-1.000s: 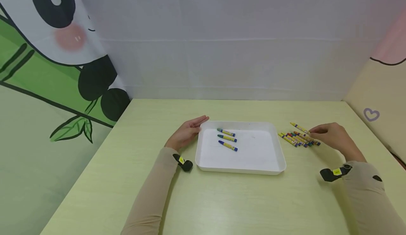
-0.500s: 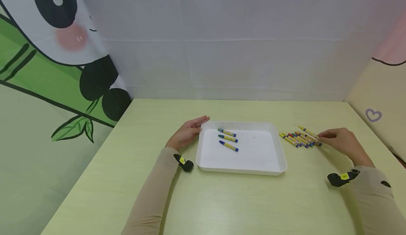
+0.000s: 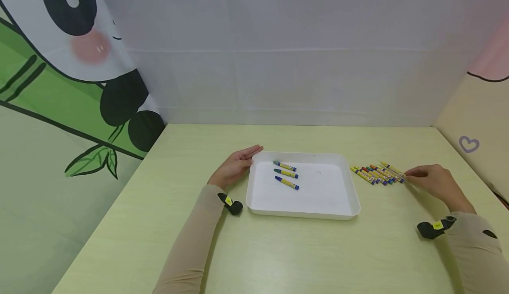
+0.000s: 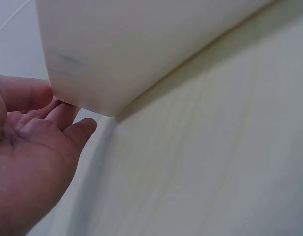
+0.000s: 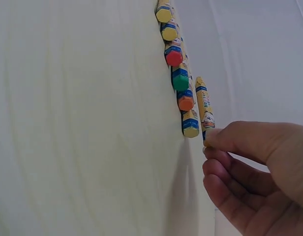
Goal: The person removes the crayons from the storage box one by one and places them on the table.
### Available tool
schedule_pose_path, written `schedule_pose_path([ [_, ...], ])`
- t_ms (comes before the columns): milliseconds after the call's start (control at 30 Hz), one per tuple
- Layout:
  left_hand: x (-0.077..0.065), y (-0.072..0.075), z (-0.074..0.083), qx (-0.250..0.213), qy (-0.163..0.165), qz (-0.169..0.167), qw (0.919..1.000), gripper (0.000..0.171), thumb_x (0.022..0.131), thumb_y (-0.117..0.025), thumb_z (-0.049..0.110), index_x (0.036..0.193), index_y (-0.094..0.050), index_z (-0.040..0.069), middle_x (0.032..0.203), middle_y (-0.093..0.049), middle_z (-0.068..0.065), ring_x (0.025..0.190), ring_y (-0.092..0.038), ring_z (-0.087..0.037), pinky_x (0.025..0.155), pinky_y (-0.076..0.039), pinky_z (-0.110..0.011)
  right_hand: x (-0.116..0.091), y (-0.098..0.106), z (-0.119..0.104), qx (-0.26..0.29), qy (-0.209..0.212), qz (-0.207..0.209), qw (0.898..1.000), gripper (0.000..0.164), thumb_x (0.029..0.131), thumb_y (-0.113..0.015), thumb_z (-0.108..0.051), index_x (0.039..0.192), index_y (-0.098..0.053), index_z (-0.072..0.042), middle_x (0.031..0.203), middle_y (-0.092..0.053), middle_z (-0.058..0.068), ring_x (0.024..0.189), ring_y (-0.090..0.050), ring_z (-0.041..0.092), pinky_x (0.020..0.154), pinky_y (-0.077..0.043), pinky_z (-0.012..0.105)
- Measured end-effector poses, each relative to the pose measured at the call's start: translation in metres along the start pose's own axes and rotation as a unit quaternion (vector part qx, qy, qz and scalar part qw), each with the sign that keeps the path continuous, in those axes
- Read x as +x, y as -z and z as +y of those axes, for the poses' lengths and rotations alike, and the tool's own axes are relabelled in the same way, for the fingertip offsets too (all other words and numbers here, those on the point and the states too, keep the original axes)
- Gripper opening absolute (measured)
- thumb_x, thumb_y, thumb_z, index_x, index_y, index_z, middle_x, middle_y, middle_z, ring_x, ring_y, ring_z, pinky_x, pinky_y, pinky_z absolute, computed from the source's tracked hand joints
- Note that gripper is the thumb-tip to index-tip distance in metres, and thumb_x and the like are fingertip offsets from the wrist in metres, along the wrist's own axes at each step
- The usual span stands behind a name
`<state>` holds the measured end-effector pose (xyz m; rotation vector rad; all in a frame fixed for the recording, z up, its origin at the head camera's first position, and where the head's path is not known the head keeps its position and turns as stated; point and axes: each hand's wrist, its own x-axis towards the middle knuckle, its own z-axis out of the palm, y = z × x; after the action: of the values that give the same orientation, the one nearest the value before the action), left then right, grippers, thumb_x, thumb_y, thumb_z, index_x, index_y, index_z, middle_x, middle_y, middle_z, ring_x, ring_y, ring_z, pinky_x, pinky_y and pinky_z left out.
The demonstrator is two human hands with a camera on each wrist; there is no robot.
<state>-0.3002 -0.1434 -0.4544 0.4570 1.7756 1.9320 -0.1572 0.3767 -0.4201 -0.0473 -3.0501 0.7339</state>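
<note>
My right hand (image 3: 433, 183) pinches the blue end of a yellow-wrapped crayon (image 5: 205, 105) between thumb and fingers. That crayon lies alongside the right end of a row of crayons (image 3: 371, 175) on the table; in the right wrist view a narrow gap shows between them. The row's ends show yellow, red, green and orange. My left hand (image 3: 232, 168) holds the far left corner of a white tray (image 3: 302, 214), thumb at its rim and fingers against its outer side. Inside the tray lie three crayons (image 3: 286, 173), two green-tipped and one blue-tipped, spaced apart.
The pale wooden table (image 3: 302, 254) extends around the tray. A plain light cloth wall (image 3: 278, 64) stands behind it, with printed cartoon panels at left and right. Each sleeve carries a small black camera (image 3: 431, 230) at the wrist.
My right hand has moved right and toward me, drawing the pinched crayon back to line up beside the row's right end. The left hand stays at the tray.
</note>
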Motion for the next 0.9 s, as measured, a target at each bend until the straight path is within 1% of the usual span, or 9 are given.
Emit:
schedule_pose_path([
  [200, -0.0003, 0.0, 0.0, 0.0, 0.003, 0.0, 1.0, 0.057, 0.098, -0.035, -0.008, 0.152, -0.029, 0.009, 0.157, -0.031, -0.002, 0.147, -0.022, -0.016, 0.118, -0.023, -0.037, -0.0004, -0.0024, 0.0049, -0.002, -0.007, -0.01, 1.0, 0.04, 0.095, -0.058, -0.028, 0.115, -0.065, 0.005, 0.112, -0.065, 0.029, 0.106, -0.054, 0.053, 0.079, -0.047, 0.056],
  [433, -0.0002, 0.0005, -0.0005, -0.001, 0.0, -0.004, 1.0, 0.058, 0.097, -0.035, -0.009, 0.152, -0.029, 0.009, 0.158, -0.03, -0.002, 0.147, -0.022, -0.017, 0.118, -0.023, -0.037, -0.0009, -0.0003, 0.0041, -0.01, -0.006, -0.015, 1.0, 0.037, 0.095, -0.059, -0.026, 0.111, -0.066, 0.007, 0.11, -0.065, 0.03, 0.105, -0.054, 0.053, 0.078, -0.047, 0.057],
  [733, -0.0004, 0.002, -0.0007, 0.0, -0.005, -0.007, 1.0, 0.057, 0.098, -0.036, -0.008, 0.152, -0.029, 0.009, 0.158, -0.03, -0.002, 0.147, -0.022, -0.017, 0.119, -0.022, -0.037, -0.002, 0.0021, 0.0005, -0.008, -0.012, -0.024, 1.0, 0.037, 0.095, -0.059, -0.025, 0.114, -0.065, 0.006, 0.113, -0.063, 0.031, 0.108, -0.051, 0.054, 0.08, -0.045, 0.058],
  [900, -0.0003, 0.0011, 0.0, 0.0, -0.005, -0.007, 1.0, 0.057, 0.098, -0.035, -0.009, 0.152, -0.028, 0.009, 0.158, -0.03, -0.003, 0.147, -0.022, -0.018, 0.119, -0.022, -0.037, -0.0021, 0.003, 0.0004, -0.001, -0.012, -0.029, 1.0, 0.04, 0.094, -0.059, -0.025, 0.116, -0.063, 0.007, 0.114, -0.063, 0.031, 0.107, -0.052, 0.053, 0.078, -0.047, 0.056],
])
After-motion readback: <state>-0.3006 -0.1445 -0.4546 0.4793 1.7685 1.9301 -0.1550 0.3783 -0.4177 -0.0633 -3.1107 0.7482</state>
